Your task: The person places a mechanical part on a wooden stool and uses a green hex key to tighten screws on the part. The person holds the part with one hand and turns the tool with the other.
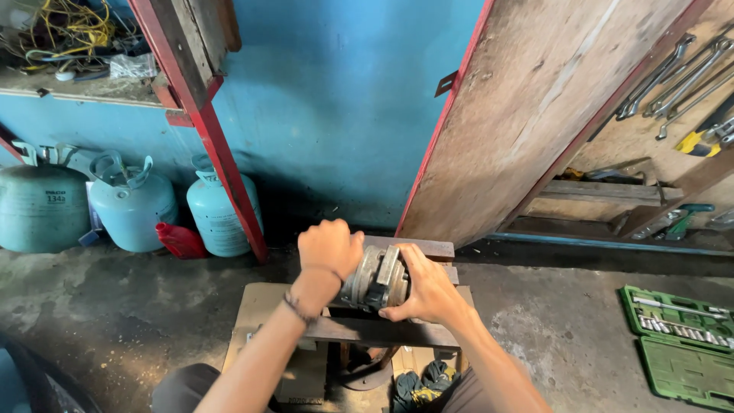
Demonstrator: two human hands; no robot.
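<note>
Both hands are on a round grey metal part [378,277], a cylindrical piece with ribs and a dark block on its side. It lies on its side on a small wooden stool [397,330] that stands on the concrete floor [550,321]; everything below is placed relative to this stool.

The left hand [330,248] is at the left end of the metal part, with the grip closed into a fist over that end. A thin dark bracelet goes around the wrist. The right hand [428,294] holds the right end; its grip is clamped on the part, with the fingers spread along the side and the thumb below.

Under the stool lies a flat piece of cardboard [256,310]. In front of the stool, near the person's knees, lie dark gloves [420,381].

Far to the left of the stool, by the blue wall [336,92], stand three pale blue-green gas cylinders [130,206] and a small red container [180,240]. A red metal frame leg [214,145] leans between them and the stool.

To the right of the stool, well apart, an open green socket tool case [677,340] lies on the floor. Behind the stool on the right, a wooden board [535,99] leans, and spanners [680,73] hang on the wall beyond it.
</note>
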